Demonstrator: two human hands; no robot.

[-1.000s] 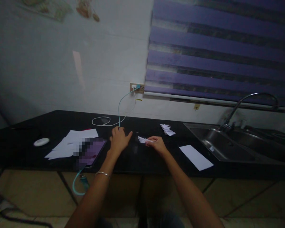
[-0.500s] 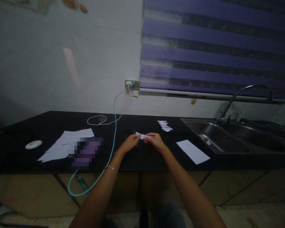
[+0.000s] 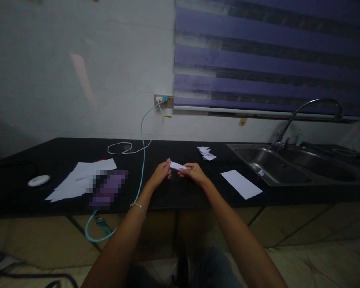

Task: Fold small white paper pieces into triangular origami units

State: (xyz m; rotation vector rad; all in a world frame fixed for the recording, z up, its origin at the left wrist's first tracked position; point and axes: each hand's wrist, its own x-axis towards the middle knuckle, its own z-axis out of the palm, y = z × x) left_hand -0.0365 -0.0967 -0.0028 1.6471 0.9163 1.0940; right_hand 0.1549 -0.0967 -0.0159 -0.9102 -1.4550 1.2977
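A small folded strip of white paper (image 3: 177, 165) is stretched between my two hands, a little above the black counter. My left hand (image 3: 162, 173) pinches its left end, thumb on top. At the other end, my right hand (image 3: 194, 173) grips it between thumb and fingers. Several folded white paper pieces (image 3: 206, 153) lie in a row behind and to the right of my hands. To the right of my right arm rests a flat white sheet (image 3: 241, 184).
Left on the counter (image 3: 168, 200) are a stack of white sheets (image 3: 75, 182), a blurred-out purple item (image 3: 108, 190) and a white disc (image 3: 39, 181). A teal cable (image 3: 143, 160) runs from the wall socket (image 3: 164, 101) over the front edge. A steel sink (image 3: 270, 182) stands right.
The folded paper has been turned and now shows as a flat, narrow strip; before, it had a pointed left end. The camera view has shifted slightly.
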